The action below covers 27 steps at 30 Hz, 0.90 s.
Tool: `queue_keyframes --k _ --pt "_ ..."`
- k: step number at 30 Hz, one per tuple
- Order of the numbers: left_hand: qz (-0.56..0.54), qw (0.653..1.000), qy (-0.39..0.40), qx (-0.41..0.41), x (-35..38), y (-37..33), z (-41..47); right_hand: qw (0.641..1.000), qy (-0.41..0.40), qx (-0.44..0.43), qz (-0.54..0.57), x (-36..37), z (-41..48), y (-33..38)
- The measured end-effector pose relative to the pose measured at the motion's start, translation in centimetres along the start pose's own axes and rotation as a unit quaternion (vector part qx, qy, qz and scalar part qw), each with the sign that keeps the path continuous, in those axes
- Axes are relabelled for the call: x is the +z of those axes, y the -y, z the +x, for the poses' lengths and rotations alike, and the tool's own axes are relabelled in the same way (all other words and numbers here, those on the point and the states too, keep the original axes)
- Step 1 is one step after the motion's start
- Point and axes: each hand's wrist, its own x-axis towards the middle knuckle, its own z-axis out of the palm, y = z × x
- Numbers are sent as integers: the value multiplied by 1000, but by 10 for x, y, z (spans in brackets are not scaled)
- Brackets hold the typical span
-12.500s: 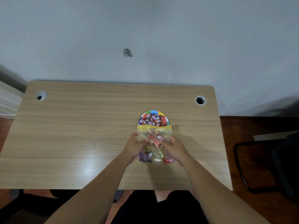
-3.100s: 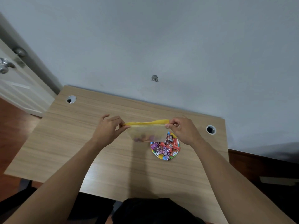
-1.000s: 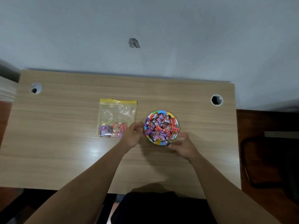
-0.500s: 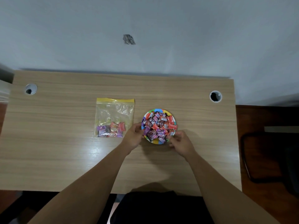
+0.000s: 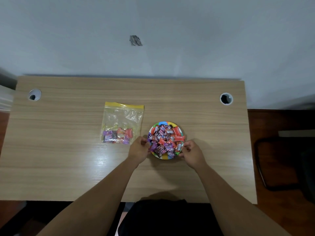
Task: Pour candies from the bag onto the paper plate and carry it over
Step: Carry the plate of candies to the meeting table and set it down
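Note:
A small paper plate (image 5: 162,123) with a many-coloured rim sits near the middle of the wooden table (image 5: 68,167), heaped with red and purple wrapped candies (image 5: 165,139). My left hand (image 5: 139,149) pinches the plate's left rim and my right hand (image 5: 192,153) pinches its right rim. The clear zip bag (image 5: 123,116) with a yellow top strip lies flat to the left of the plate, apart from both hands, with several candies left at its bottom.
Two round cable holes (image 5: 35,94) (image 5: 226,98) sit in the table's far corners. A grey wall runs behind the table. A dark chair (image 5: 281,164) stands on the brown floor to the right.
The bag was laid flat on the table to the left. Both hands moved to the plate and closed on its left and right rims; the plate has barely shifted.

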Motion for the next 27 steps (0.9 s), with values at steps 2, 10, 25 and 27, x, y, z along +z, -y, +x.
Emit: queue_keyframes --k 2,10,25,27 --pt "-17 1000 6 -6 0 2 -5 1000 0 3 -2 -1 -5 -3" --pt "-32 999 26 21 0 11 -21 1000 -9 -9 2 -13 -30 -8" --pt "-37 990 93 99 53 -12 -60 993 -83 -30 82 -63 -72 -66" --pt "-13 987 111 111 70 -16 -70 991 -98 -29 84 -79 -82 -80"
